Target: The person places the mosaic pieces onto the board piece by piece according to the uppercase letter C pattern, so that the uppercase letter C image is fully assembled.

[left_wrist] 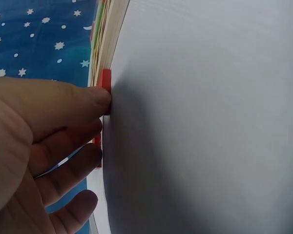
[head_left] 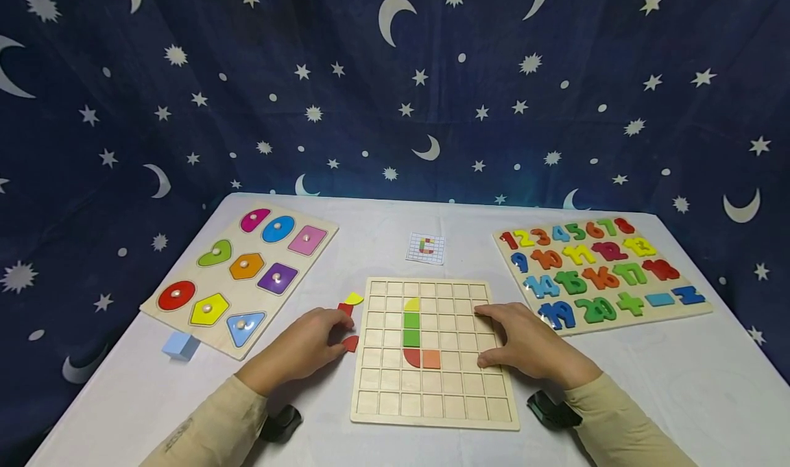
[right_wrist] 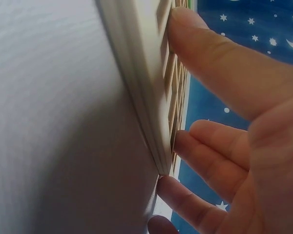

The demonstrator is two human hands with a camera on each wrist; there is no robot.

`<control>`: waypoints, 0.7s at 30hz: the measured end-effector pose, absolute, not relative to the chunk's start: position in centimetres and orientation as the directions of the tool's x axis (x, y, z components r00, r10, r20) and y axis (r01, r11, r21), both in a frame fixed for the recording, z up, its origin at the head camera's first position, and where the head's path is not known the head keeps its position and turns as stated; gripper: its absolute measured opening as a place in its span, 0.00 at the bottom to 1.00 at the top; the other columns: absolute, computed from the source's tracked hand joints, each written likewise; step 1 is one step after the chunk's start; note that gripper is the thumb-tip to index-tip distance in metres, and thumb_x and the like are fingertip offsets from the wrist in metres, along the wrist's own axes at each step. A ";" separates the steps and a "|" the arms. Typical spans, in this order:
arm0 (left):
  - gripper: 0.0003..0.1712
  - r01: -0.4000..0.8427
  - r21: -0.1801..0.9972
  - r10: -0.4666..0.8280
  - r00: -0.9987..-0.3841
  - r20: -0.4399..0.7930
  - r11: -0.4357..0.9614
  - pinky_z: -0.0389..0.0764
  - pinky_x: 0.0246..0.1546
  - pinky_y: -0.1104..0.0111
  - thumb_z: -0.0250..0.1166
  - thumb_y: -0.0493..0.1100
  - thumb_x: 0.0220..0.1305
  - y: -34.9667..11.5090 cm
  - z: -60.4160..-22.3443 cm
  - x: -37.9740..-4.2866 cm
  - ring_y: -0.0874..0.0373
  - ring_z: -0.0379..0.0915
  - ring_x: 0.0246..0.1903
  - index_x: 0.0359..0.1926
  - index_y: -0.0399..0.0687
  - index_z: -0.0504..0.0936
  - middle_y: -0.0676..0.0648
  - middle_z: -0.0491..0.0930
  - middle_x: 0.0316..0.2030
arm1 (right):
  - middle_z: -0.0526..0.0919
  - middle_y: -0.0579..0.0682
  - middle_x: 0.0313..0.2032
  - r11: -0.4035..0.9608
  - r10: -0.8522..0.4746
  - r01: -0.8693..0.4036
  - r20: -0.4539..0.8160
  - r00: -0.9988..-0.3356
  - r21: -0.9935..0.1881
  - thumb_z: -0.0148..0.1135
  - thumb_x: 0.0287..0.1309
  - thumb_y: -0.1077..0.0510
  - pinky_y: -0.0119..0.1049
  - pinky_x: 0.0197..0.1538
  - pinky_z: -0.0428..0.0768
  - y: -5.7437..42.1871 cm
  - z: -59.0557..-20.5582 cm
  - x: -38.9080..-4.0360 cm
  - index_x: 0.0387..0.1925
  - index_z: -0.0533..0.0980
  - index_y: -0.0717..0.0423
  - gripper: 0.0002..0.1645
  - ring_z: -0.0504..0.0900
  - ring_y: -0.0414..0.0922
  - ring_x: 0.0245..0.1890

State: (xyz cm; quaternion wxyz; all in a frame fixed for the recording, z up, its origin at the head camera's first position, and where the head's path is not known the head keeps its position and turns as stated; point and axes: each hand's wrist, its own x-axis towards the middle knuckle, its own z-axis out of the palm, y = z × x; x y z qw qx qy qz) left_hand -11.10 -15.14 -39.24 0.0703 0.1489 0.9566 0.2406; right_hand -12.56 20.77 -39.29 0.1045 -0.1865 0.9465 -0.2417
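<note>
A wooden grid board [head_left: 457, 385] lies in the middle of the table. On it are a yellow quarter-circle tile [head_left: 412, 305], two green square tiles [head_left: 411, 329] in a column, a red quarter-circle tile [head_left: 411, 357] and an orange square tile [head_left: 431, 359]. Left of the board, my left hand [head_left: 311, 343] has its thumb tip at a loose red quarter-circle tile [head_left: 351, 343], fingers spread apart from the thumb. Just beyond its fingertips lie a red tile [head_left: 345, 308] and a yellow rounded tile [head_left: 354, 298]. My right hand [head_left: 527, 340] rests at the board's right edge, thumb and fingers spread.
A small card [head_left: 426, 248] with a coloured grid pattern lies behind the board. At left is a shape puzzle [head_left: 286, 223] with knobbed pieces, a light blue block [head_left: 181, 345] beside its near edge. A number puzzle [head_left: 629, 319] lies at right. A starry cloth [head_left: 345, 97] hangs behind.
</note>
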 end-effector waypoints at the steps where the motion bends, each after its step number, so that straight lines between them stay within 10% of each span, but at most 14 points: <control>1: 0.17 0.263 0.480 0.328 -0.943 -0.055 0.837 0.76 0.54 0.57 0.77 0.34 0.52 -15.1 -39.3 -11.2 0.53 0.75 0.43 0.43 0.44 0.84 0.52 0.80 0.38 | 0.75 0.59 0.62 0.814 -0.402 -0.300 -0.109 -0.909 -0.497 0.80 0.44 0.41 0.59 0.63 0.68 20.8 -39.3 -12.6 0.66 0.72 0.59 0.51 0.70 0.60 0.63; 21: 0.12 0.361 0.473 0.408 -0.913 0.003 0.804 0.78 0.43 0.60 0.74 0.33 0.55 -14.1 -39.5 -11.5 0.58 0.70 0.35 0.39 0.44 0.81 0.54 0.77 0.33 | 0.75 0.59 0.62 0.810 -0.405 -0.302 -0.109 -0.908 -0.502 0.80 0.44 0.42 0.59 0.63 0.68 20.7 -39.2 -12.5 0.66 0.72 0.59 0.50 0.70 0.60 0.63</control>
